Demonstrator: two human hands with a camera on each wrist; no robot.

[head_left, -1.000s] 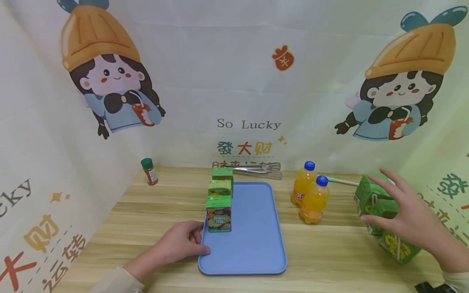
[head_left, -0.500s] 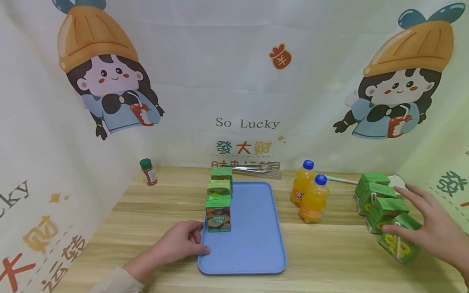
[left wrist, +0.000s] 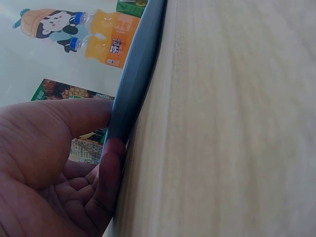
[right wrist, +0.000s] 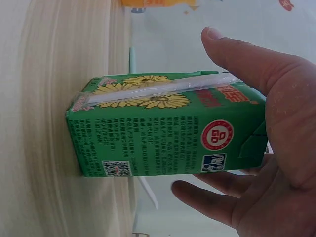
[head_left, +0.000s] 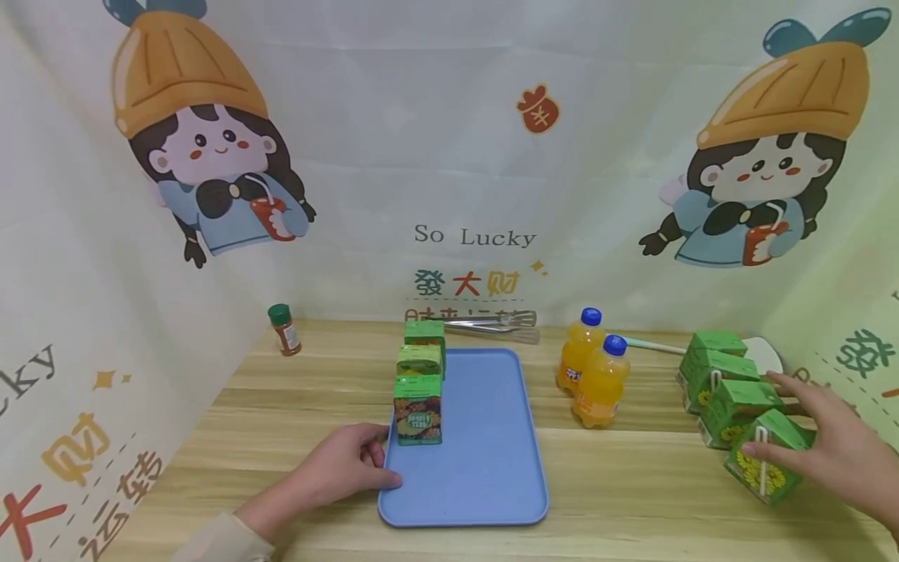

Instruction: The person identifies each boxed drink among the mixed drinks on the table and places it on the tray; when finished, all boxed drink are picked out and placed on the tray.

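Note:
My left hand [head_left: 349, 458] pinches the left edge of a blue tray [head_left: 485, 468], thumb over the rim and fingers beneath, as the left wrist view [left wrist: 131, 74] confirms. Along the tray's left side stand three green drink cartons; the front carton [head_left: 419, 414] has a brown fruit picture. At the right, my right hand [head_left: 832, 445] reaches round the nearest of several green drink cartons with yellow flowers [head_left: 769, 460]. In the right wrist view, this carton [right wrist: 163, 128] with its wrapped white straw [right wrist: 158, 89] stands between the spread thumb and fingers, the thumb apart from it.
Two orange soda bottles with blue caps [head_left: 600, 390] stand right of the tray. Metal tongs [head_left: 492, 321] lie behind it. A spice jar with a green lid [head_left: 284, 329] is at the back left. A pale-handled utensil [head_left: 653, 346] lies behind the right cartons. Printed cloth surrounds the table.
My right hand has come down and toward the near right, from above the middle of the carton row to around the nearest carton. My left hand and the tray have stayed put.

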